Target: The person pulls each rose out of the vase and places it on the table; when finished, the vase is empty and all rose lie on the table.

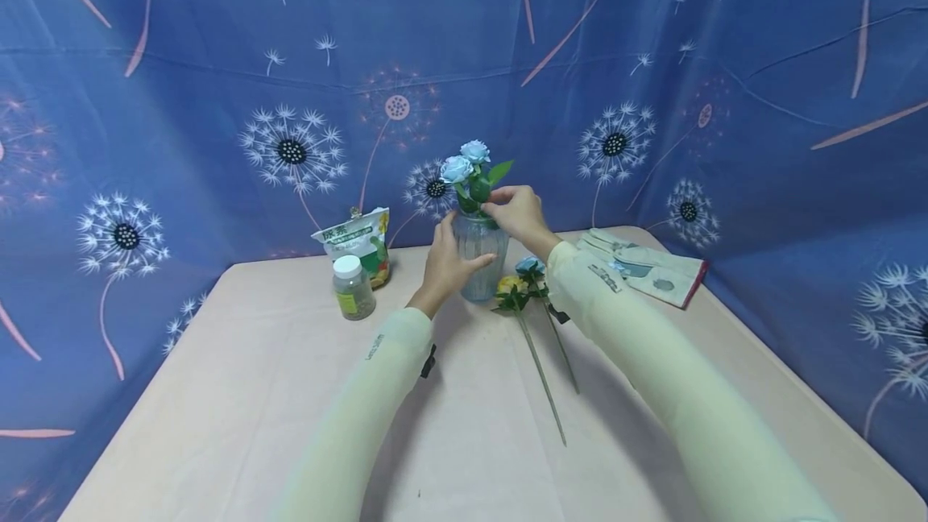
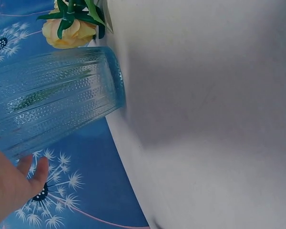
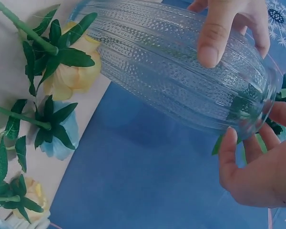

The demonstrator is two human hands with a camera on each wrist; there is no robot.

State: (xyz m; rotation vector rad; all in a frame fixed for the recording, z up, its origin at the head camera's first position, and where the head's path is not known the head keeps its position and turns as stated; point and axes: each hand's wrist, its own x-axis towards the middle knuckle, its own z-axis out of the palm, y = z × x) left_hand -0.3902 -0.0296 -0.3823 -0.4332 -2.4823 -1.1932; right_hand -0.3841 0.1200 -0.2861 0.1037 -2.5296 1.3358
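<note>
A ribbed, clear bluish glass vase [image 1: 480, 252] stands upright toward the back of the table. My left hand [image 1: 445, 260] grips its side; in the right wrist view the left thumb [image 3: 210, 50] lies across the glass. Two light-blue artificial roses [image 1: 464, 163] with green leaves rise from the vase's mouth. At the rim, my right hand [image 1: 518, 212] pinches among their leaves and stems; the exact spot is partly hidden by the fingers. Beside the vase lie a yellow rose [image 3: 76, 67] and a blue rose [image 3: 59, 131]. Another yellow rose [image 3: 31, 195] shows in the right wrist view.
Left of the vase stand a white-capped jar [image 1: 354, 292] and a printed bag [image 1: 362, 240] topped by a clip. Pale work gloves [image 1: 652, 268] lie at the back right. A blue dandelion-print curtain [image 1: 464, 39] hangs behind the pale tabletop [image 1: 239, 393].
</note>
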